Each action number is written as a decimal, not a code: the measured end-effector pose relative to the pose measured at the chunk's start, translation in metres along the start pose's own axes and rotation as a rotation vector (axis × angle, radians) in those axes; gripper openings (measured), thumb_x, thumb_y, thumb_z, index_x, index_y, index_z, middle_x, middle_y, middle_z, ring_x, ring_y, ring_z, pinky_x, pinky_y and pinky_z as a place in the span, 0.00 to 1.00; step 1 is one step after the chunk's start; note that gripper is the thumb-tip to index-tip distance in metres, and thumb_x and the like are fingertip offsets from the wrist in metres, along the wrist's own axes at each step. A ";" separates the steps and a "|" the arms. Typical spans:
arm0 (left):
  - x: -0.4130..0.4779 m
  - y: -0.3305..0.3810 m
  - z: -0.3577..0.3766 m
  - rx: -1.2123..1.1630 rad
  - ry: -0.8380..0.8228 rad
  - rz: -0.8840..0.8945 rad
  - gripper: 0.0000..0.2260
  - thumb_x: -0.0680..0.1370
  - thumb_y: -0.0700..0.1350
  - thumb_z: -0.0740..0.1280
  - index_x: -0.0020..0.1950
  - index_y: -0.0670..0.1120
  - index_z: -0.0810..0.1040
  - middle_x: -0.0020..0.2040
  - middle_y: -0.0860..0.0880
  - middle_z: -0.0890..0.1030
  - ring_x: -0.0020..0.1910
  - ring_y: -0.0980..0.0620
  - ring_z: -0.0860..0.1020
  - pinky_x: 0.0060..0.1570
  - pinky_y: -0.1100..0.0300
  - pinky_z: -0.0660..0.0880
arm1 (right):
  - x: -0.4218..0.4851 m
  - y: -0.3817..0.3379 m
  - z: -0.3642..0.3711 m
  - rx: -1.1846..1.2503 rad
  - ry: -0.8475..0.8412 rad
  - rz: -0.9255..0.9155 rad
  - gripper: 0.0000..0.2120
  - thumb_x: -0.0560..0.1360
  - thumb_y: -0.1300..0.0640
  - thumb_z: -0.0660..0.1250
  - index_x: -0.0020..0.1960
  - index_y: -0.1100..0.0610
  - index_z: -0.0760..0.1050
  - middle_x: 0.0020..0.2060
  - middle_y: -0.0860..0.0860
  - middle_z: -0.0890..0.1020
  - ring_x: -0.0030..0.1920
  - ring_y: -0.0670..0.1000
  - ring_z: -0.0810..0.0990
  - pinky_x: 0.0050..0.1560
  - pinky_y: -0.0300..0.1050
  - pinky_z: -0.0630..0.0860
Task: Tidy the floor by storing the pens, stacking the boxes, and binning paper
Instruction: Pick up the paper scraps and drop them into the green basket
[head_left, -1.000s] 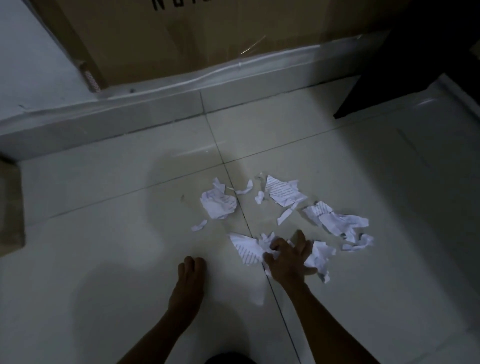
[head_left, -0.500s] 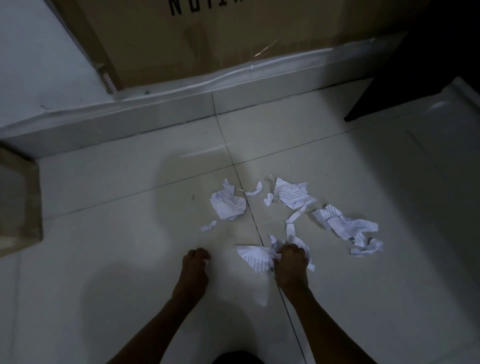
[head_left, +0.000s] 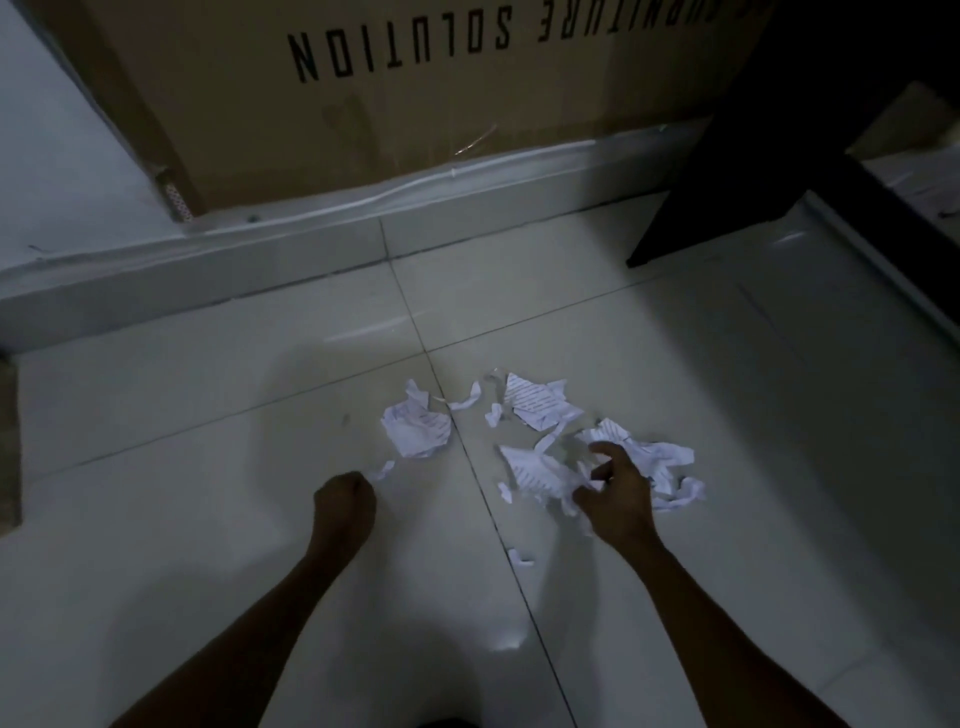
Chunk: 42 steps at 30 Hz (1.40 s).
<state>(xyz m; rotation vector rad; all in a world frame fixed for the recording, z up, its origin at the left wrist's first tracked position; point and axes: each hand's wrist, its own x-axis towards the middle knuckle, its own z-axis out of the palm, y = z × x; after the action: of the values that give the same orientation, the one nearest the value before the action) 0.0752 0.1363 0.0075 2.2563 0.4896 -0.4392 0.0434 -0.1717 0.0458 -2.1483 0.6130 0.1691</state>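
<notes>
Centrally, right hand (head_left: 615, 496) with fingers curled round bunch of paper scraps (head_left: 540, 473), low over tiled floor (head_left: 208, 519). Further torn, printed pieces (head_left: 540, 405) just beyond and right of knuckles. Crumpled sheet (head_left: 415, 428) left of tile joint, near; stray scrap (head_left: 519, 557) nearer viewer, beside right wrist. Left hand (head_left: 344, 500) clenched in fist, low at floor, well apart from right; small scrap (head_left: 383, 470) just beside knuckles. Contents of fist: cannot tell. Behind, cardboard box (head_left: 415, 104) lettered upside down, beyond pale ledge (head_left: 182, 280); dark furniture (head_left: 779, 130) at right.
</notes>
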 end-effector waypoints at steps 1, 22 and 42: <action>0.009 0.010 0.001 -0.019 0.024 -0.020 0.16 0.77 0.41 0.60 0.28 0.45 0.66 0.38 0.35 0.80 0.41 0.39 0.80 0.45 0.51 0.75 | 0.008 0.000 -0.008 0.013 0.034 0.015 0.24 0.67 0.72 0.71 0.62 0.61 0.73 0.43 0.54 0.78 0.41 0.51 0.76 0.40 0.38 0.73; 0.067 0.038 0.087 0.507 -0.107 0.196 0.24 0.74 0.63 0.59 0.62 0.49 0.68 0.58 0.42 0.70 0.55 0.42 0.67 0.49 0.53 0.62 | 0.075 0.057 0.012 -0.355 0.030 0.113 0.27 0.66 0.50 0.75 0.62 0.53 0.72 0.60 0.58 0.72 0.62 0.60 0.70 0.61 0.50 0.68; -0.077 0.069 0.065 0.265 -0.480 0.401 0.10 0.79 0.43 0.62 0.60 0.46 0.67 0.48 0.49 0.75 0.44 0.53 0.74 0.45 0.63 0.69 | -0.084 0.037 -0.021 -0.130 -0.126 0.121 0.11 0.68 0.66 0.69 0.36 0.51 0.72 0.36 0.48 0.76 0.41 0.49 0.77 0.42 0.33 0.67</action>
<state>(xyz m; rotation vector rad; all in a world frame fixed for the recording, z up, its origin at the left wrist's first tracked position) 0.0313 0.0284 0.0436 2.3108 -0.2781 -0.8389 -0.0493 -0.1761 0.0594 -2.2056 0.6743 0.4176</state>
